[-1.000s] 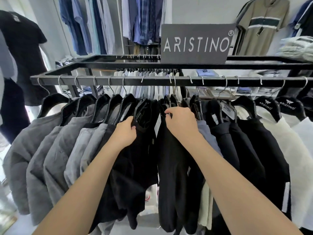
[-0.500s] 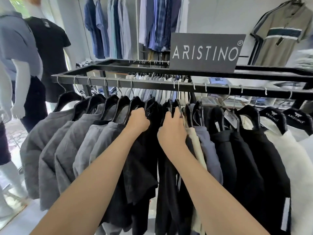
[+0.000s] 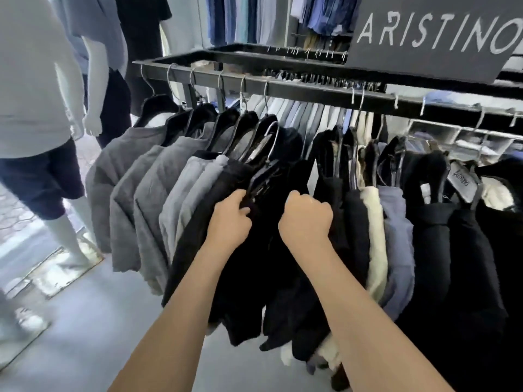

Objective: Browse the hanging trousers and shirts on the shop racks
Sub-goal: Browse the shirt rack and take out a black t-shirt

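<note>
1. Your left hand (image 3: 230, 219) is at the frame's centre, its fingers curled onto a black hanger (image 3: 261, 176) pulled down off the rail (image 3: 283, 86), with a black garment (image 3: 226, 250) hanging from it.
2. Your right hand (image 3: 305, 219) sits just to the 3 o'clock side of the left, closed like a fist in the dark garments (image 3: 311, 278); you cannot tell exactly what its fingers clamp.
3. The grey shirts (image 3: 135, 193) hang toward 9 o'clock of your hands, on black hangers along the rail.
4. A cream garment (image 3: 376, 236) and a blue-grey one (image 3: 399, 244) hang toward 3 o'clock, then more black ones (image 3: 458, 264).
5. The ARISTINO sign (image 3: 435, 38) stands at 1 o'clock on the rack top.
6. Mannequins (image 3: 34, 94) stand at 10 o'clock on the floor (image 3: 85, 335).
</note>
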The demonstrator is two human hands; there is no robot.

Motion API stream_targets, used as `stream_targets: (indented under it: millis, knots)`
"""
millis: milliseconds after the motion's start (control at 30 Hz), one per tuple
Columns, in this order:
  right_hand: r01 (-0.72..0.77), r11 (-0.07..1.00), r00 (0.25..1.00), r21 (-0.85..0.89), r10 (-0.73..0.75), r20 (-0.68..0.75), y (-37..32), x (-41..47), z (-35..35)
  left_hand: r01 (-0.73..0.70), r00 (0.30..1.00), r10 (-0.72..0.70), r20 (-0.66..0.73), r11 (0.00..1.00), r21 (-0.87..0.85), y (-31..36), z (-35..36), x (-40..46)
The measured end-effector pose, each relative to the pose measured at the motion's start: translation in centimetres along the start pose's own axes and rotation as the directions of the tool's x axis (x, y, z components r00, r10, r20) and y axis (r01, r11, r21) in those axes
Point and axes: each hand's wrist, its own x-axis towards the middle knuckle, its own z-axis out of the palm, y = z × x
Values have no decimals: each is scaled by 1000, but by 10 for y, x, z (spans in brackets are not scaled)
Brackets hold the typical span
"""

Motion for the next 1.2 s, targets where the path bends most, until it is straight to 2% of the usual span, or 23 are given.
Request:
stream_targets:
  millis: [200, 367, 433, 500, 600, 667, 733, 800, 833, 933, 1067, 1133, 1200]
  knots:
    - [76, 991, 992, 109, -64, -107, 16, -4, 4, 96, 976, -75, -206, 991, 94, -25, -47, -83]
    - [155, 983, 981, 102, -141, -131, 28, -7, 6, 157, 949, -116, -293, 980, 122, -36, -87, -152]
    - [233, 955, 963, 182, -200, -183, 22, -9, 6, 178, 936, -122, -330, 974, 143, -37, -100, -180]
    - [408, 837, 904, 366, -314, -290, 9, -19, 5, 178, 932, -118, -342, 972, 152, -40, -110, -208]
    - [643, 504, 763, 576, -481, -431, -14, -59, 6, 199, 923, -131, -363, 968, 154, -42, -120, -249]
    - [663, 352, 701, 660, -601, -384, -28, -93, 11, 206, 911, -132, -390, 966, 155, -45, -127, -276]
    - [637, 286, 623, 715, -738, -260, -39, -118, 19, 225, 906, -148, -396, 962, 155, -50, -132, -299]
    - [650, 280, 545, 706, -819, -177, -49, -133, 30, 260, 897, -177, -405, 952, 160, -56, -134, -316]
    - [659, 288, 536, 695, -827, -166, -54, -139, 34, 272, 893, -181, -413, 946, 175, -60, -134, -322]
    - [655, 314, 543, 688, -828, -139, -64, -150, 43, 307, 879, -198, -433, 931, 199, -64, -127, -335]
    - [568, 339, 551, 750, -834, -40, -72, -164, 52, 374, 846, -225, -484, 897, 237, -83, -123, -344]
    - [552, 353, 565, 756, -824, -28, -75, -169, 57, 392, 814, -221, -537, 892, 227, -90, -123, -349]
    - [531, 382, 590, 756, -807, -7, -76, -171, 59, 412, 753, -169, -636, 875, 255, -96, -126, -353]
